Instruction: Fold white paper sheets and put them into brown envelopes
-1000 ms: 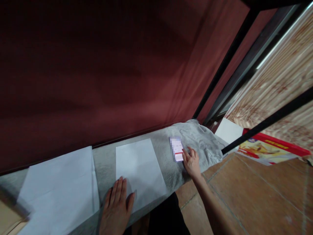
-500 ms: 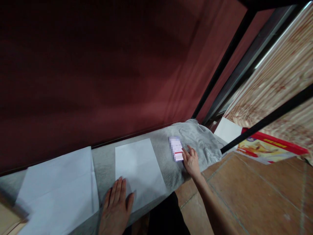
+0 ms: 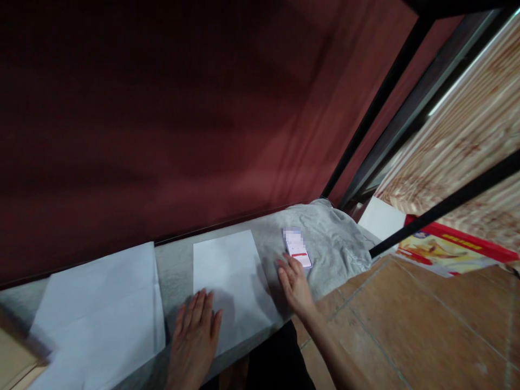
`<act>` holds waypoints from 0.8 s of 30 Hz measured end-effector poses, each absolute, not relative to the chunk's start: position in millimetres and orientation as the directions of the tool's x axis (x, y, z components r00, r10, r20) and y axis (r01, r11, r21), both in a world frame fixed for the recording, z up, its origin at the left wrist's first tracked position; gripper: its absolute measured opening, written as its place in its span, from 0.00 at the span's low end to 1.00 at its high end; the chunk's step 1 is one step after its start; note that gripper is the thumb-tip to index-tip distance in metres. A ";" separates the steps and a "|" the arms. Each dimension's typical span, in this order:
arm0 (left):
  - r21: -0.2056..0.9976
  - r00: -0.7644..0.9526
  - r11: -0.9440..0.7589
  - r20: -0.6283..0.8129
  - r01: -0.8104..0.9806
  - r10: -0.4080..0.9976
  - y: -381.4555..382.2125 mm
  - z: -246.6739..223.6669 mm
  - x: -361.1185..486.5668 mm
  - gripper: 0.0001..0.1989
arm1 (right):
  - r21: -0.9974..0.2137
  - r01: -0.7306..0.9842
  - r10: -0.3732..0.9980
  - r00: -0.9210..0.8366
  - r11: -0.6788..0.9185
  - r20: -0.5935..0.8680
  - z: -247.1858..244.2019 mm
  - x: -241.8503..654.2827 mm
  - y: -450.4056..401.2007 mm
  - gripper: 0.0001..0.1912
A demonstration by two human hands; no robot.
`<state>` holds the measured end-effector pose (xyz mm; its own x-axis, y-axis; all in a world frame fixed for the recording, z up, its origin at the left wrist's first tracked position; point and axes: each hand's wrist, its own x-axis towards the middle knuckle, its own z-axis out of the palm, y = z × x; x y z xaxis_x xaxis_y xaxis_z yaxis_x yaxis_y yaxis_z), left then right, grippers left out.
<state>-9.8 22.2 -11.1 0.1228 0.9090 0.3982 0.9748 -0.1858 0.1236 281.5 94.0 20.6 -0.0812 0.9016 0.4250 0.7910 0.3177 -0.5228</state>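
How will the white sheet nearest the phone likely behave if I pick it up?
The sheet looks thin, so it would probably flop. Lying flat on the gray cloth, it may slide if pushed. The left hand over its edge could hold it back.

The left grip (image 3: 193,338), right grip (image 3: 296,284) and right forearm (image 3: 331,344) are bare, the legwear (image 3: 277,362) black.

Left hand (image 3: 192,335) flat, right hand (image 3: 296,285) half-curled
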 end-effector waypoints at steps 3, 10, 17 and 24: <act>0.158 0.137 -0.213 0.392 0.964 0.910 47.5 -4.2 3.3 0.28 | -0.558 0.695 0.884 -0.270 0.453 0.382 19.6 225.0 89.1 0.21; 0.131 0.165 -0.220 0.338 0.967 0.926 93.2 -18.2 12.3 0.28 | -0.476 0.697 0.842 -0.409 0.537 0.351 1.6 146.3 114.0 0.25; 0.167 0.013 -0.083 0.382 0.982 0.924 84.0 -19.8 -16.0 0.33 | -0.370 0.849 0.905 -0.254 0.378 0.341 -16.1 165.2 120.3 0.30; 0.207 0.009 -0.094 0.379 0.974 0.925 114.5 -6.8 -6.3 0.30 | -0.463 0.830 0.936 -0.181 0.310 0.301 -3.0 150.5 138.8 0.28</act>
